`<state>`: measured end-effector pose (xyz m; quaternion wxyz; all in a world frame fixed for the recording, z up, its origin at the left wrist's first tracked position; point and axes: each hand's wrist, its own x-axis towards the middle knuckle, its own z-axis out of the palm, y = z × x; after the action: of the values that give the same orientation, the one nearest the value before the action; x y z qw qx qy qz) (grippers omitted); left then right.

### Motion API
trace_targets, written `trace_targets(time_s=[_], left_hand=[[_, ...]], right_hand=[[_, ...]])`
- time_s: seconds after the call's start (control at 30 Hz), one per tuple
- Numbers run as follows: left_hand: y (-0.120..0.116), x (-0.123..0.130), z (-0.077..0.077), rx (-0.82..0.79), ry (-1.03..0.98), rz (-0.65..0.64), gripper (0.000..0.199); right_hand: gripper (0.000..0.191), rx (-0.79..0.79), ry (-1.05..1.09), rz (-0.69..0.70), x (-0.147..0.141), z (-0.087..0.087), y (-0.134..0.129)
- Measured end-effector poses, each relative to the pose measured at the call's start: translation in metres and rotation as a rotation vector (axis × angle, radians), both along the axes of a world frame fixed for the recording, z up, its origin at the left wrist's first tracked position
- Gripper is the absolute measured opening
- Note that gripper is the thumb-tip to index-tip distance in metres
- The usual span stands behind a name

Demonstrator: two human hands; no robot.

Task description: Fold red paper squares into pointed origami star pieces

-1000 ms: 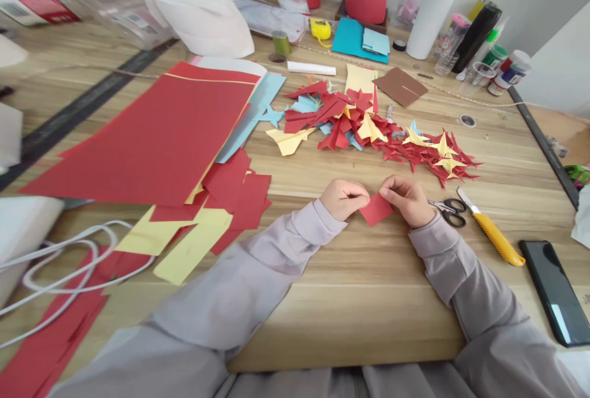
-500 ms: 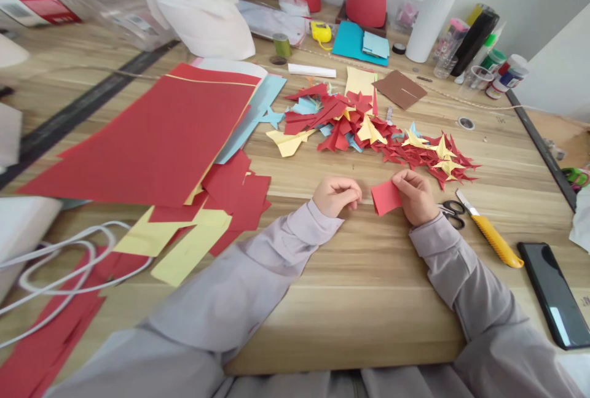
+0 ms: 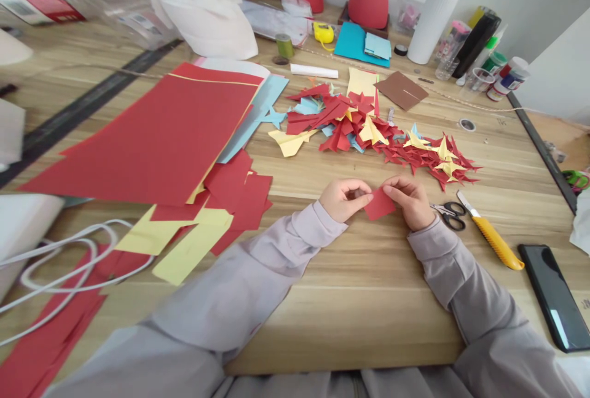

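A small folded piece of red paper (image 3: 380, 204) is held up over the wooden table between both hands. My left hand (image 3: 345, 199) pinches its left corner between thumb and fingers. On the other side, my right hand (image 3: 409, 201) grips the paper's upper right edge. Behind the hands lies a pile of folded red paper shapes (image 3: 338, 138), with yellow and blue ones mixed in. Pointed yellow stars (image 3: 443, 150) rest on red ones at the pile's right end.
Black scissors (image 3: 454, 216), a yellow-handled knife (image 3: 498, 243) and a phone (image 3: 555, 296) lie to the right. Large red sheets (image 3: 152, 134), yellow strips (image 3: 192, 250) and a white cable (image 3: 92, 244) are at the left. Bottles and a white roll (image 3: 432, 23) stand at the back.
My left hand has moved right and taken hold of the red paper's left corner. The paper has turned and shifted slightly left in my right hand.
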<state>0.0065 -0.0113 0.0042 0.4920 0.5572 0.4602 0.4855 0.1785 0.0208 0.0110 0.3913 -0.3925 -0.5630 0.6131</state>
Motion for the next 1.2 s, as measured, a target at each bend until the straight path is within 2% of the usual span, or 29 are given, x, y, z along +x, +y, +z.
trace_targets(time_s=[0.2,0.5,0.63,0.83,0.97,1.1,1.2], left_hand=[[-0.0015,0.0001,0.0040,0.085,0.147,-0.033,0.015],[-0.0007,-0.0012,0.0038,0.067,0.111,-0.049,0.011],[-0.0006,-0.0009,0.0046,0.045,0.076,-0.037,0.011],[0.0001,-0.0020,0.0015,0.021,-0.004,0.011,0.013],[0.0003,-0.0018,0.0011,0.028,0.000,0.021,0.015],[-0.0007,-0.0016,0.0032,0.033,0.061,-0.052,0.019],[-0.0008,-0.0015,0.0042,0.065,0.178,-0.110,0.022]], right_hand=[[0.019,0.082,-0.073,0.099,-0.0001,0.0005,0.0004],[0.026,0.128,-0.177,0.240,0.0044,0.0026,0.0047],[0.029,0.117,-0.168,0.235,0.0040,0.0036,0.0050],[0.029,0.072,-0.116,0.117,0.0036,0.0049,0.0042],[0.028,0.094,-0.177,0.190,0.0018,0.0066,0.0016],[0.026,0.147,-0.197,0.261,0.0013,0.0063,0.0011],[0.023,0.213,-0.227,0.306,0.0019,0.0060,0.0015]])
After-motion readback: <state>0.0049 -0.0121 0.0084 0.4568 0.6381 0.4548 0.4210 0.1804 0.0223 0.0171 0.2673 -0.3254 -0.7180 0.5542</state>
